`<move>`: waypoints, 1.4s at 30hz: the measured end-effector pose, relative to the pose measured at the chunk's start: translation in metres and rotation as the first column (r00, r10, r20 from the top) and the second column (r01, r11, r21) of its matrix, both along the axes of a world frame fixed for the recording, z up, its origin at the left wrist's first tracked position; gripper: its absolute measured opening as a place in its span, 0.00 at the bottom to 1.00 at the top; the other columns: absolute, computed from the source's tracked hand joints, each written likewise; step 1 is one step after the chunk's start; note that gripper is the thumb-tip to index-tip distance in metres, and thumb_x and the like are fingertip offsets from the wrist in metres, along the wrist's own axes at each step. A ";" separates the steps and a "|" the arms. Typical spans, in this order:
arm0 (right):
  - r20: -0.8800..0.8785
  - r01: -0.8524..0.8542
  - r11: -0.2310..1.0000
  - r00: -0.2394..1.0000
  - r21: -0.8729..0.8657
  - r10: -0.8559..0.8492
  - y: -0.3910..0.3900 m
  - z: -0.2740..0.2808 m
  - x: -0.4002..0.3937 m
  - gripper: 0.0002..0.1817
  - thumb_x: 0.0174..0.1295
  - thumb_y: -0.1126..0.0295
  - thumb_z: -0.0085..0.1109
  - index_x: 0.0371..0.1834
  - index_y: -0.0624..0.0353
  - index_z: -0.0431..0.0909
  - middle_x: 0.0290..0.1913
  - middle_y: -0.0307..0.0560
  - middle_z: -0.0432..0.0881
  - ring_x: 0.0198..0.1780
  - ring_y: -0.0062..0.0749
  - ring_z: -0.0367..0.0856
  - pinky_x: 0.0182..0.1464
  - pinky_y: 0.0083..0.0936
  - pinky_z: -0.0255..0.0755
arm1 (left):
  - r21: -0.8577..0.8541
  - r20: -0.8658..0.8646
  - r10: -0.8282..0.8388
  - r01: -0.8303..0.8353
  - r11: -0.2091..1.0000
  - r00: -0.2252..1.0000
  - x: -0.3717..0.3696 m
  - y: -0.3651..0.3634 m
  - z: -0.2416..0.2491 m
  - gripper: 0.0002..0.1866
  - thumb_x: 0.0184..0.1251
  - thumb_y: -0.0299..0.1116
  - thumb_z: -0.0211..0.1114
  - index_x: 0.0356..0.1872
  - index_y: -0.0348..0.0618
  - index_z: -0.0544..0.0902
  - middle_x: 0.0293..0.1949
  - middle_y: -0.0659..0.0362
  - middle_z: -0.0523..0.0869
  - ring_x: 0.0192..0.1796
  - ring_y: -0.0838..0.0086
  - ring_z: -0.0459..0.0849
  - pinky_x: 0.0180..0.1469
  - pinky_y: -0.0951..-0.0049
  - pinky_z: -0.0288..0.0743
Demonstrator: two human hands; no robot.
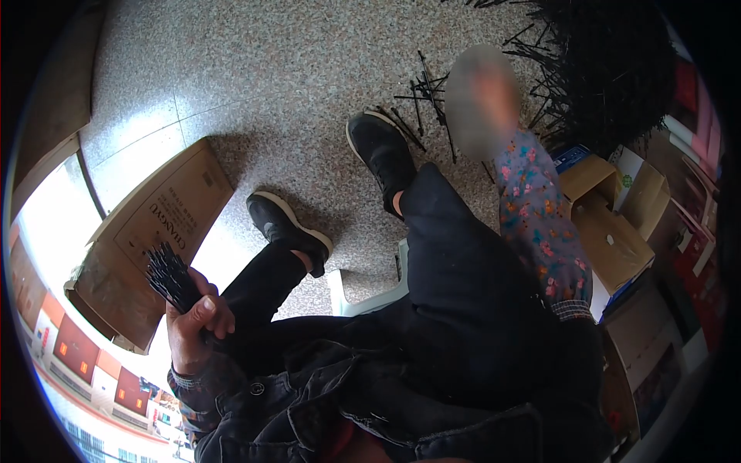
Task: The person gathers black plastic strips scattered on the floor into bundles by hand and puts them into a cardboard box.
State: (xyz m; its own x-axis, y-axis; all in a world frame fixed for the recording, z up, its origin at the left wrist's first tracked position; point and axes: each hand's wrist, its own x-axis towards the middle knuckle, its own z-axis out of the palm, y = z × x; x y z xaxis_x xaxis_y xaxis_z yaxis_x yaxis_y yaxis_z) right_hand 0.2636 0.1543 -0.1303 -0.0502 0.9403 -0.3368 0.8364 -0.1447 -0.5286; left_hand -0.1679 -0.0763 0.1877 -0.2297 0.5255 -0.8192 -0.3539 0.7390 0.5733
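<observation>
My left hand (199, 318) is wrapped round a bundle of thin black strips (171, 279), whose ends fan out above the fist at the lower left. My right hand (494, 96) reaches out at the upper right, low over the floor. A grey blur covers it, so its fingers and anything in them are hidden. Loose black strips (417, 100) lie scattered on the floor just left of that hand. To its right rises a large dark heap of the same kind of strips (606, 69).
A cardboard box (166, 231) stands at the left, beside a bright doorway. An opened cardboard box (606, 239) sits by my right sleeve. My shoes (380, 150) rest on the speckled floor (255, 85). A pale stool (370, 302) is partly visible beneath me.
</observation>
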 end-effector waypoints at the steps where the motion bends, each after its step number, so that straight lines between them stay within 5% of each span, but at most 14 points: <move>1: -0.001 -0.003 1.000 1.000 -0.002 0.003 0.001 0.005 -0.003 0.11 0.52 0.65 0.61 0.32 0.61 0.76 0.23 0.43 0.76 0.25 0.28 0.73 0.30 0.30 0.69 | -0.002 -0.001 0.003 -0.003 1.000 1.000 0.000 -0.001 0.000 0.14 0.54 0.33 0.66 0.31 0.40 0.68 0.12 0.65 0.62 0.10 0.79 0.64 0.15 0.78 0.64; 4: 0.294 -0.553 0.784 0.827 0.281 0.478 0.004 0.014 -0.019 0.11 0.54 0.68 0.59 0.40 0.55 0.74 0.29 0.46 0.78 0.30 0.41 0.78 0.32 0.37 0.71 | 0.014 0.027 -0.010 0.010 1.000 1.000 0.000 0.000 0.000 0.15 0.53 0.33 0.66 0.32 0.40 0.68 0.12 0.65 0.62 0.10 0.79 0.63 0.15 0.78 0.64; 8: 0.360 -0.695 0.685 0.710 0.219 0.605 0.005 0.005 -0.034 0.13 0.56 0.71 0.56 0.45 0.50 0.72 0.34 0.46 0.79 0.36 0.50 0.77 0.35 0.42 0.72 | -0.022 -0.009 0.010 -0.011 1.000 1.000 0.001 0.001 0.000 0.15 0.53 0.33 0.66 0.32 0.40 0.68 0.12 0.65 0.62 0.10 0.78 0.63 0.16 0.78 0.64; 13: 0.281 -0.633 0.725 0.772 0.271 0.570 0.009 0.001 -0.028 0.11 0.55 0.72 0.57 0.42 0.52 0.73 0.27 0.45 0.77 0.32 0.44 0.78 0.31 0.38 0.72 | -0.014 0.009 -0.006 0.006 1.000 1.000 -0.001 -0.001 -0.001 0.15 0.53 0.33 0.67 0.33 0.40 0.68 0.12 0.65 0.62 0.10 0.78 0.64 0.16 0.77 0.64; 15: 0.015 -0.292 0.939 0.956 0.180 0.294 0.010 -0.002 -0.015 0.07 0.55 0.71 0.58 0.37 0.54 0.74 0.22 0.41 0.73 0.26 0.35 0.76 0.26 0.32 0.69 | -0.006 0.015 0.003 -0.003 1.000 1.000 -0.002 -0.002 -0.001 0.16 0.53 0.33 0.67 0.33 0.40 0.68 0.12 0.65 0.62 0.10 0.78 0.64 0.16 0.77 0.64; 18: -0.209 0.106 0.990 0.970 -0.096 -0.124 0.010 0.001 0.005 0.06 0.54 0.70 0.61 0.32 0.55 0.75 0.19 0.38 0.72 0.21 0.28 0.72 0.21 0.28 0.65 | -0.001 0.021 0.009 -0.009 1.000 1.000 -0.001 -0.003 -0.001 0.16 0.53 0.33 0.67 0.33 0.40 0.68 0.12 0.65 0.62 0.10 0.78 0.64 0.16 0.77 0.64; 20: -0.263 0.436 0.747 0.746 -0.502 -0.612 0.008 0.005 0.018 0.07 0.52 0.68 0.64 0.26 0.56 0.75 0.18 0.36 0.72 0.17 0.23 0.67 0.18 0.24 0.59 | 0.001 0.023 0.003 -0.003 1.000 1.000 0.000 -0.001 0.000 0.15 0.53 0.33 0.67 0.32 0.40 0.68 0.12 0.65 0.62 0.10 0.79 0.64 0.15 0.77 0.64; 25: -0.297 0.462 0.564 0.531 -0.684 -0.794 -0.001 -0.007 0.046 0.08 0.51 0.69 0.65 0.26 0.56 0.74 0.19 0.32 0.71 0.16 0.16 0.64 0.15 0.19 0.54 | -0.014 0.039 0.015 -0.015 1.000 0.999 0.000 0.003 0.001 0.15 0.53 0.31 0.68 0.30 0.39 0.68 0.11 0.63 0.65 0.11 0.77 0.67 0.18 0.77 0.68; 29: -0.210 0.610 0.631 0.618 -0.479 -0.757 -0.012 0.009 0.045 0.05 0.54 0.70 0.61 0.29 0.57 0.75 0.20 0.37 0.74 0.18 0.28 0.71 0.18 0.27 0.62 | 0.003 0.053 0.009 -0.010 1.000 0.999 -0.002 0.002 0.000 0.15 0.53 0.31 0.67 0.31 0.39 0.68 0.12 0.62 0.65 0.11 0.77 0.68 0.18 0.77 0.68; 30: -0.168 0.445 0.885 0.870 -0.138 -0.464 -0.016 0.011 0.049 0.05 0.54 0.71 0.60 0.31 0.57 0.75 0.21 0.40 0.74 0.20 0.32 0.73 0.20 0.31 0.64 | 0.003 0.054 0.012 -0.012 1.000 0.998 -0.001 0.002 0.000 0.15 0.53 0.31 0.68 0.31 0.39 0.68 0.12 0.62 0.65 0.11 0.77 0.68 0.18 0.77 0.68; 31: 0.007 0.134 0.974 0.990 0.182 -0.137 -0.020 0.012 0.053 0.06 0.54 0.71 0.59 0.34 0.57 0.75 0.23 0.43 0.74 0.22 0.37 0.74 0.22 0.34 0.66 | 0.001 0.056 0.015 -0.015 1.000 0.998 -0.001 0.002 0.000 0.15 0.53 0.31 0.68 0.31 0.39 0.68 0.12 0.62 0.65 0.11 0.77 0.68 0.18 0.77 0.68; 32: 0.271 -0.250 0.880 0.951 0.404 0.146 -0.024 0.013 0.055 0.08 0.53 0.72 0.58 0.36 0.58 0.75 0.25 0.47 0.75 0.24 0.41 0.75 0.24 0.38 0.68 | -0.002 0.058 0.017 -0.017 1.000 0.998 -0.001 0.002 0.000 0.15 0.53 0.31 0.68 0.31 0.39 0.68 0.12 0.63 0.65 0.11 0.77 0.68 0.18 0.77 0.68; 37: 0.482 -0.472 0.877 0.792 0.093 0.375 -0.033 0.011 0.049 0.12 0.52 0.74 0.56 0.41 0.56 0.75 0.32 0.53 0.76 0.34 0.54 0.76 0.34 0.46 0.70 | -0.015 0.045 0.021 -0.020 1.000 0.999 0.001 0.004 0.001 0.15 0.53 0.32 0.68 0.31 0.39 0.68 0.12 0.63 0.65 0.12 0.77 0.68 0.18 0.77 0.68; 42: 0.444 -0.398 0.915 0.833 0.066 0.331 -0.024 0.000 0.052 0.13 0.54 0.66 0.54 0.42 0.56 0.75 0.38 0.55 0.77 0.36 0.57 0.76 0.36 0.48 0.70 | -0.016 0.024 0.008 -0.007 1.000 1.000 0.002 0.003 0.000 0.15 0.53 0.32 0.67 0.31 0.39 0.68 0.12 0.63 0.64 0.11 0.77 0.66 0.17 0.77 0.67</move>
State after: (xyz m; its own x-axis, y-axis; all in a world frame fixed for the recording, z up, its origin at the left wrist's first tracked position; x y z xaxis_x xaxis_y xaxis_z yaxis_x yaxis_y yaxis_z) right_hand 0.3154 0.1306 -0.1301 -0.2869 0.9217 -0.2611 0.9574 0.2667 -0.1102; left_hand -0.1658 -0.0736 0.1879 -0.2135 0.5106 -0.8329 -0.3730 0.7454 0.5525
